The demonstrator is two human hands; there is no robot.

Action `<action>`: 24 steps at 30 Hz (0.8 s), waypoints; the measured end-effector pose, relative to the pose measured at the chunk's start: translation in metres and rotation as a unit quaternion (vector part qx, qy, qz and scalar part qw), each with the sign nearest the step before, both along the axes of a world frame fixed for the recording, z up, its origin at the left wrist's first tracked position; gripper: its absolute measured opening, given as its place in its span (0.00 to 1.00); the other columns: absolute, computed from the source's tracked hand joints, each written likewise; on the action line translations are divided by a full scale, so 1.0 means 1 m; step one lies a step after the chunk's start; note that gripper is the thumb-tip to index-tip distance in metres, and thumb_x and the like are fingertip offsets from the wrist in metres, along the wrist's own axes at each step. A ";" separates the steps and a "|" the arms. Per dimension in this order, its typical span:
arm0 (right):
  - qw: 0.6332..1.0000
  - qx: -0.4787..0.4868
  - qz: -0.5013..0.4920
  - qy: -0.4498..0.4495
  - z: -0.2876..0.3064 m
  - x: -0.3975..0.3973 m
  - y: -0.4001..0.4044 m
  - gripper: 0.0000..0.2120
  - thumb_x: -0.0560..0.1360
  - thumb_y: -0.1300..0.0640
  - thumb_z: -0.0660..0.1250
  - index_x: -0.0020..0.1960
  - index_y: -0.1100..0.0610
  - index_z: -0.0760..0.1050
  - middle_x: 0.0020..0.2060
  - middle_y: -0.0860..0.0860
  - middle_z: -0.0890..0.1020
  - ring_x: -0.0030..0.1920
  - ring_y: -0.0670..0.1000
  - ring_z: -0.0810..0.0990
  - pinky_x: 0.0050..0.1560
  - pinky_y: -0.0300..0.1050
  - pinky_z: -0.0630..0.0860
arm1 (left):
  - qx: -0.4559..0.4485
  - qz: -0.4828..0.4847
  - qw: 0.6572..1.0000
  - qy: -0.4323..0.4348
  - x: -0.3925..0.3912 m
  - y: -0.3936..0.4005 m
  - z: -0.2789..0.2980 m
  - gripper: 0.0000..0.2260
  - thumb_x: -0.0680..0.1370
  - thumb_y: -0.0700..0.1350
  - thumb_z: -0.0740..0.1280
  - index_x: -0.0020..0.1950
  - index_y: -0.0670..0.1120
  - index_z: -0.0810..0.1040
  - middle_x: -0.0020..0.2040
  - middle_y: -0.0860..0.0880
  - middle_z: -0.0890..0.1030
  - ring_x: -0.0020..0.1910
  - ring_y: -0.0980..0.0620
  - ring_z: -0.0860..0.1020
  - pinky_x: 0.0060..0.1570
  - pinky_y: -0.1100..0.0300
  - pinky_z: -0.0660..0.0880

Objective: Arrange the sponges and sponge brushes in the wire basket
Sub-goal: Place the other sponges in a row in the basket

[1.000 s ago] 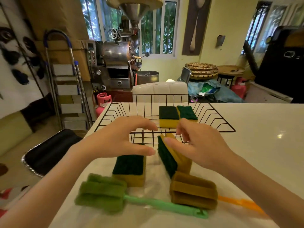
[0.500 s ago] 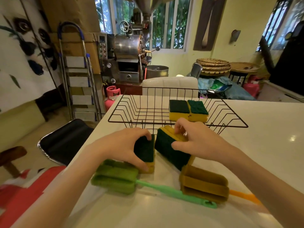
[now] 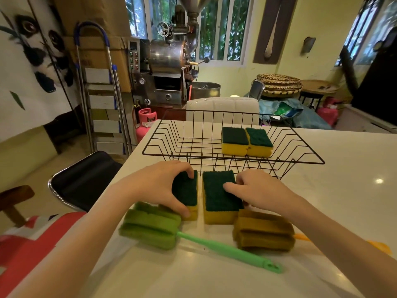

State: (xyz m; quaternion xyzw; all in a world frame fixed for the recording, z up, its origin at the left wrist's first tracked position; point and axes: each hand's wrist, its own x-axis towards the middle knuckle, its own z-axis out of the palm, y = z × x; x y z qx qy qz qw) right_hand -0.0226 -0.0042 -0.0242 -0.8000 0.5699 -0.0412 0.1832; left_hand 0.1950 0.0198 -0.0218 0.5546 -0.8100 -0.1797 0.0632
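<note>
A black wire basket [image 3: 163, 145] stands on the white table [image 3: 343, 186]. Two yellow sponges with dark green tops [image 3: 246, 141] lie side by side in its right half. In front of the basket lie two more such sponges. My left hand [image 3: 159, 186] grips the left sponge [image 3: 186, 191] at its far and near ends. My right hand [image 3: 260, 191] holds the right sponge [image 3: 217, 198], thumb on its green top, fingers at its right side. Nearer to me lie a green sponge brush [image 3: 152, 230] with a green handle and a brown sponge brush [image 3: 263, 233] with an orange handle.
A black chair [image 3: 86, 179] stands to the left of the table, a white chair [image 3: 222, 108] behind the basket. A stepladder [image 3: 101, 100], a pink gas cylinder [image 3: 146, 121] and a metal roasting machine [image 3: 167, 67] stand further back.
The right sponge, held tilted on edge before, now lies flat with its green side up. My left hand has closed around the left sponge. The view has shifted left and down.
</note>
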 end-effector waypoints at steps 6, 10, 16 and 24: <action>0.980 -0.168 0.099 0.049 0.015 -0.002 0.010 0.17 0.74 0.41 0.59 0.54 0.53 0.71 0.50 0.48 0.77 0.47 0.47 0.73 0.45 0.42 0.73 | 0.020 -0.009 1.000 0.017 0.003 -0.001 0.001 0.32 0.61 0.55 0.76 0.61 0.58 0.66 0.56 0.60 0.68 0.57 0.59 0.67 0.52 0.73 0.64; 0.983 -0.018 0.176 -0.047 0.016 -0.005 0.006 0.23 0.69 0.38 0.65 0.59 0.49 0.67 0.57 0.46 0.72 0.54 0.47 0.71 0.52 0.45 0.73 | 0.023 -0.007 0.999 0.037 0.004 0.000 0.003 0.30 0.62 0.53 0.76 0.59 0.59 0.66 0.53 0.62 0.68 0.56 0.60 0.68 0.50 0.75 0.64; 0.978 0.020 0.199 -0.051 0.004 -0.006 -0.001 0.29 0.64 0.46 0.74 0.59 0.49 0.64 0.53 0.48 0.70 0.48 0.44 0.69 0.43 0.36 0.70 | 0.017 -0.015 0.998 0.061 0.004 0.001 0.004 0.26 0.62 0.53 0.76 0.52 0.65 0.66 0.51 0.68 0.67 0.53 0.66 0.67 0.48 0.75 0.65; 0.970 -0.027 0.205 -0.128 0.022 -0.017 0.001 0.25 0.60 0.48 0.78 0.52 0.46 0.70 0.54 0.47 0.73 0.55 0.48 0.72 0.56 0.47 0.74 | 0.025 -0.018 0.985 0.169 0.014 0.006 0.017 0.26 0.59 0.53 0.77 0.54 0.63 0.72 0.56 0.66 0.72 0.59 0.69 0.68 0.49 0.82 0.67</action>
